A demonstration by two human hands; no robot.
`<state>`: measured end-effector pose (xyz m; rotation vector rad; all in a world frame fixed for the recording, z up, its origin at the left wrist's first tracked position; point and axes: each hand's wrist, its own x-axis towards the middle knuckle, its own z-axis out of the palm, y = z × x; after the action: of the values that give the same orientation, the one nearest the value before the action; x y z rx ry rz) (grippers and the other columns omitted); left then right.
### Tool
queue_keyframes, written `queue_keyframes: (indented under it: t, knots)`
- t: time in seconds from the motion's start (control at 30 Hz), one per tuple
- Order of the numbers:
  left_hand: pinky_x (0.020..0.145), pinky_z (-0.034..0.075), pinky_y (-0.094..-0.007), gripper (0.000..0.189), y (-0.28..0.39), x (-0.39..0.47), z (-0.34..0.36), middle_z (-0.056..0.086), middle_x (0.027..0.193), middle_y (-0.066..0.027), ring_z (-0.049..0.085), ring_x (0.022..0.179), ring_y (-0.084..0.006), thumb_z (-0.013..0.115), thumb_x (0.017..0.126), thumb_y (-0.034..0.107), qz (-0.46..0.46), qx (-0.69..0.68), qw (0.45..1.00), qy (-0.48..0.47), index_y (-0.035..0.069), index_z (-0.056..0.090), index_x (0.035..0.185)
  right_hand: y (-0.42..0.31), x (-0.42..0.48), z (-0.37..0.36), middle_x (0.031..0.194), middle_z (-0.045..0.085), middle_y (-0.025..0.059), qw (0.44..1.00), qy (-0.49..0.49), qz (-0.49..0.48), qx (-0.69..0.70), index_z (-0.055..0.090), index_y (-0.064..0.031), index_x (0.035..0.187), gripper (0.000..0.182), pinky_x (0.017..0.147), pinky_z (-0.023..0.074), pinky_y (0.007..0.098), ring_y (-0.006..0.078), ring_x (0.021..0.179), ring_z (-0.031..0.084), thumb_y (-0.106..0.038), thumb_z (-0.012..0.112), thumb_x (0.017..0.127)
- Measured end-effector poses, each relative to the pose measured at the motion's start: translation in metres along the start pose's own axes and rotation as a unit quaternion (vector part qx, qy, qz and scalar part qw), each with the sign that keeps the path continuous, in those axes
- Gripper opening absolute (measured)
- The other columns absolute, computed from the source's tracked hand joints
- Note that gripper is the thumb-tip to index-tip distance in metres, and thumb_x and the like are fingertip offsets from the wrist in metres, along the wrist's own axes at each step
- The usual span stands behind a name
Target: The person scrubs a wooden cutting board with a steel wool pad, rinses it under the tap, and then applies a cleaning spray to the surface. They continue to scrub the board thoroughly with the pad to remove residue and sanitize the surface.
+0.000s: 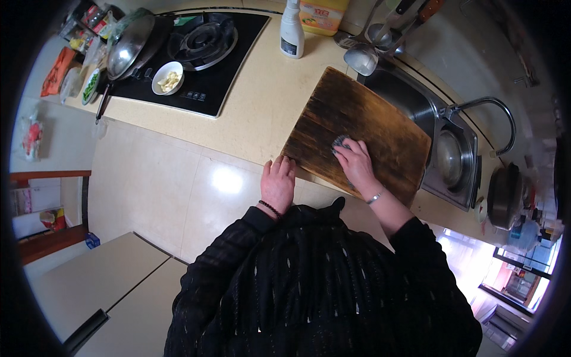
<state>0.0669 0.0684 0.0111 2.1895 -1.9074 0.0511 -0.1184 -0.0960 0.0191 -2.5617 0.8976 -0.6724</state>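
A large, dark-stained wooden cutting board (325, 111) lies on the counter and partly over the sink, its near side reaching past the counter's front edge. My right hand (357, 163) presses a grey scouring pad of metal wire (341, 142) against the middle of the board. Most of the pad shows beyond my fingertips. At the board's near left corner, my left hand (277, 180) grips the edge with its fingers over the top. The left thumb is hidden.
A steel sink (412, 96) with a curved faucet (504, 105) is on the right. Ladles (363, 60) and a white spray bottle (292, 33) stand behind the board. Left are a gas cooktop (209, 85), a bowl of garlic cloves (167, 78) and a lidded wok (129, 49).
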Motion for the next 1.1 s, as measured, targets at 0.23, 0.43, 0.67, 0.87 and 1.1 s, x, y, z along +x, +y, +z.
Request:
queue_keyframes:
  t: [0.23,0.43,0.67,0.87,1.1]
  knots:
    - [0.107,0.035,-0.0436,0.042,0.002,-0.001,0.0,0.051,0.133,-0.0113,0.042,0.13,-0.027,0.052,0.084,0.014,-0.002,-0.044,0.999,-0.006,-0.001,0.057,0.123,-0.009,-0.014,-0.014,0.108,0.061,0.0094,0.993,-0.092,-0.066,0.036,0.072,-0.0068,0.097,0.022,0.085,0.0487,0.0354,0.0281,0.098,0.054,-0.009,0.073,0.075]
    - [0.106,0.038,-0.0435,0.039,0.002,-0.004,0.007,0.053,0.132,-0.0141,0.045,0.129,-0.0295,0.052,0.083,0.014,0.004,-0.071,0.997,-0.014,-0.003,0.06,0.117,-0.056,0.028,0.041,0.105,0.061,0.0086,0.991,-0.064,-0.092,0.07,0.071,-0.0063,0.094,0.018,0.083,0.0483,0.0358,0.0273,0.095,0.054,-0.008,0.072,0.076]
    - [0.103,0.041,-0.0439,0.034,0.003,-0.003,0.009,0.055,0.131,-0.0143,0.049,0.126,-0.028,0.053,0.085,0.011,-0.005,-0.05,0.999,-0.014,-0.003,0.062,0.114,-0.058,0.054,0.069,0.102,0.061,0.0074,0.999,0.007,-0.033,0.003,0.071,-0.0091,0.093,0.015,0.081,0.0472,0.0385,0.0302,0.092,0.053,-0.012,0.068,0.079]
    - [0.103,0.04,-0.0445,0.04,0.002,0.002,0.007,0.053,0.133,-0.0136,0.048,0.128,-0.028,0.052,0.086,0.014,0.0,-0.028,0.999,-0.03,-0.002,0.057,0.123,-0.023,0.066,0.05,0.105,0.062,0.0075,0.997,0.02,0.027,-0.07,0.073,-0.0111,0.094,0.015,0.083,0.0469,0.0387,0.0301,0.092,0.053,-0.017,0.067,0.082]
    - [0.1,0.042,-0.0444,0.032,0.004,0.0,0.007,0.055,0.13,-0.0143,0.049,0.126,-0.0281,0.05,0.091,0.013,-0.006,-0.037,0.999,-0.019,-0.003,0.06,0.117,-0.03,0.008,0.026,0.106,0.061,0.0081,1.0,-0.013,-0.005,0.0,0.073,-0.0087,0.094,0.018,0.085,0.048,0.0369,0.029,0.095,0.054,-0.013,0.072,0.077]
